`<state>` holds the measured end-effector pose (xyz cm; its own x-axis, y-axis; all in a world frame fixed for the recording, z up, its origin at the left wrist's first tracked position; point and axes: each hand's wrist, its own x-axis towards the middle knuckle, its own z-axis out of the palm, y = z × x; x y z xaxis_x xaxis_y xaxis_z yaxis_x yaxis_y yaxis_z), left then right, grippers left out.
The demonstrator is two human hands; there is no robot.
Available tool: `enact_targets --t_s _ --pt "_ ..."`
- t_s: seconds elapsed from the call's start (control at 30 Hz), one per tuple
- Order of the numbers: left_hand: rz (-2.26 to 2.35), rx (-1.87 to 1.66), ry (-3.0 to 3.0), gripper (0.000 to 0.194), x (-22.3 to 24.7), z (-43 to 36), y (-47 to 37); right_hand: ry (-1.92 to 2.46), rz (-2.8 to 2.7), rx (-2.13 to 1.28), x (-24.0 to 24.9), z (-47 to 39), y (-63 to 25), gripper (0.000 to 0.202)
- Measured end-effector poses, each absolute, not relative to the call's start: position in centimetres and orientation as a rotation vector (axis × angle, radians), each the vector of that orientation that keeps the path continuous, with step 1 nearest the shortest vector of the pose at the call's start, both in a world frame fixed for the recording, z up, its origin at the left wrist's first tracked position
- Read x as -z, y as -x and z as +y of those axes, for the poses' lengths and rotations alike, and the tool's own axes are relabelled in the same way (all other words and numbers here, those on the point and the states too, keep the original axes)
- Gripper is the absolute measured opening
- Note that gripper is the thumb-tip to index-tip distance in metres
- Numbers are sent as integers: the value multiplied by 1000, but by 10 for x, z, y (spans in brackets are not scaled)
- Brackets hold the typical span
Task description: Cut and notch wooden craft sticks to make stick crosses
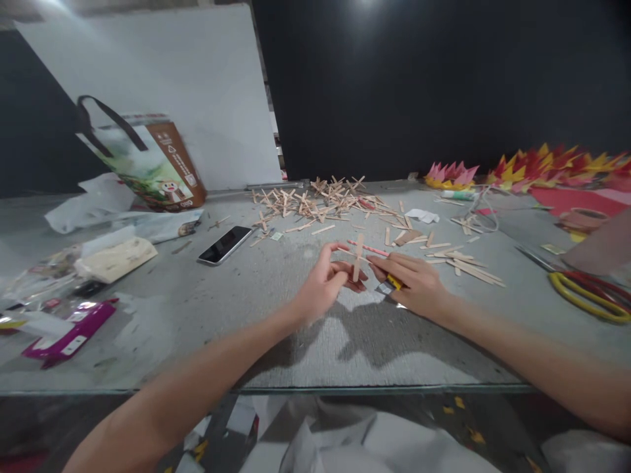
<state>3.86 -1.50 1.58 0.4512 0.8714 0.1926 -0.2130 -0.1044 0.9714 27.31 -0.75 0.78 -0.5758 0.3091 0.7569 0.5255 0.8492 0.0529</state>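
Two wooden craft sticks joined as a cross [359, 259] are held up above the table. My left hand [328, 282] grips the cross from the left, thumb and fingers curved around it. On the other side, my right hand [411, 279] rests low with its fingers together, their tips at the right end of the crosswise stick. A yellow and grey item [394, 282] shows under the right palm, mostly covered, so its kind is unclear. Just behind the right fingers lies a thin pink stick [369, 248], perhaps a pencil.
A heap of crossed craft sticks [315, 200] lies at the back; loose craft sticks [473, 268] are at the right. Scissors [586, 292] and zigzag paper strips [547, 167] lie farther right. A phone [225, 245], carrier bag [158, 164] and purple packet [73, 332] are leftward.
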Motion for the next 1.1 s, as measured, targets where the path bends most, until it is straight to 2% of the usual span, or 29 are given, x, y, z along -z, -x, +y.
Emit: enact_targets --t_s 0.17,0.5,0.73,1.1 --pt "628 -1114 -1432 59 -12 -17 -43 603 -2207 280 -4 -7 -270 65" --pt "642 -1126 -1395 53 -7 -4 -39 633 -2223 242 5 2 -277 50" --pt "684 -1098 -1358 59 -7 -3 -37 604 -2275 259 -2 0 -275 61" --pt "700 -1101 -1387 60 -11 -7 -37 586 -2233 166 6 2 -271 56"
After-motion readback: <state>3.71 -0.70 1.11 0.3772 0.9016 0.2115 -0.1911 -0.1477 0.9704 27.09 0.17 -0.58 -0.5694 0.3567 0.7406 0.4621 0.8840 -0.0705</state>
